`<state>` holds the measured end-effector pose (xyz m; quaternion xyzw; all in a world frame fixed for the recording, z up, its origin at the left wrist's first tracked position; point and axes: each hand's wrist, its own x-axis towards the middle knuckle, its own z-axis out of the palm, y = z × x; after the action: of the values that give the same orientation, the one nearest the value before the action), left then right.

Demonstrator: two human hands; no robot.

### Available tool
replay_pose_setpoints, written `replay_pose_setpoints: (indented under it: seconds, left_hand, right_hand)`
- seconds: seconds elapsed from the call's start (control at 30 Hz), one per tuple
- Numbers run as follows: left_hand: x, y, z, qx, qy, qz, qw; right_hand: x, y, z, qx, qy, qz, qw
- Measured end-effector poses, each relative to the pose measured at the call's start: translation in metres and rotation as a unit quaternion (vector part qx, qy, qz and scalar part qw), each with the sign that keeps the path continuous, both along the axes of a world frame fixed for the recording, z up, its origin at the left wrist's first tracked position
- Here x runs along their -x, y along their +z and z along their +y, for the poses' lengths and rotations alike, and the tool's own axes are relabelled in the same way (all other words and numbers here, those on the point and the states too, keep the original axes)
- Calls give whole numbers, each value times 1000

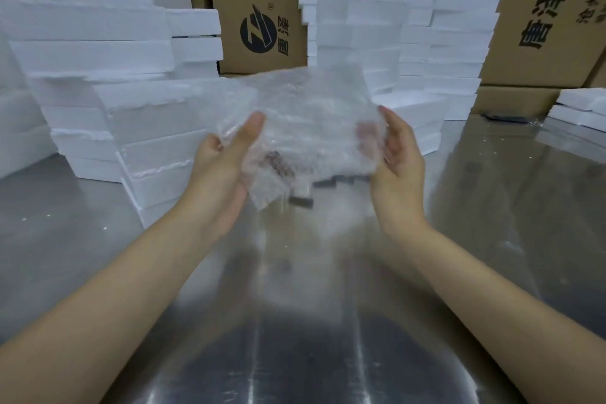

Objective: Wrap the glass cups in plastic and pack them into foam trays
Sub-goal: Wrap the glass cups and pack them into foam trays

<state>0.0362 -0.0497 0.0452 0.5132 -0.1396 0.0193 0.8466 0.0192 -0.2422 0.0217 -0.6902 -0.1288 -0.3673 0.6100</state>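
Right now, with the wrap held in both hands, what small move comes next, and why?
Probably spread the wrap flat on the table: the left hand and right hand hold it bunched in the air, its contents too blurred to tell.

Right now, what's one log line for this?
step: wrapping | left hand: holds clear bubble-wrap sheet | right hand: holds same sheet | surface: shiny metal table

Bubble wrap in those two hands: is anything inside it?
Through the bubble wrap, gripped by the left hand and right hand, a dark reddish blur shows near its lower edge. What it is cannot be told: the wrap hides it.
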Motion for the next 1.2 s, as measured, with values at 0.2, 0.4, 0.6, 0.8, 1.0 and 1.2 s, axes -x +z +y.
replay_pose_setpoints:
  seconds: [0.2,0.4,0.6,0.8,1.0,1.2]
  left_hand:
    - [5,1,-5,51,-61,14,997]
    - [10,-10,-11,-118,-120,33,985]
    - [15,-17,-14,-217,-212,-35,952]
    - [14,-14,-10,-228,-283,-60,930]
    - [15,-23,-18,-201,-164,-3,966]
    - [17,-29,-23,-143,-67,-30,987]
  right_hand:
    - [4,-4,7,46,200,175,963]
    - [-1,-2,-2,-91,161,84,979]
    - [-3,-6,2,-114,195,145,963]
    - [2,-4,1,-43,256,204,944]
    - [2,-1,3,19,107,86,990]
    - [5,1,9,-17,260,199,945]
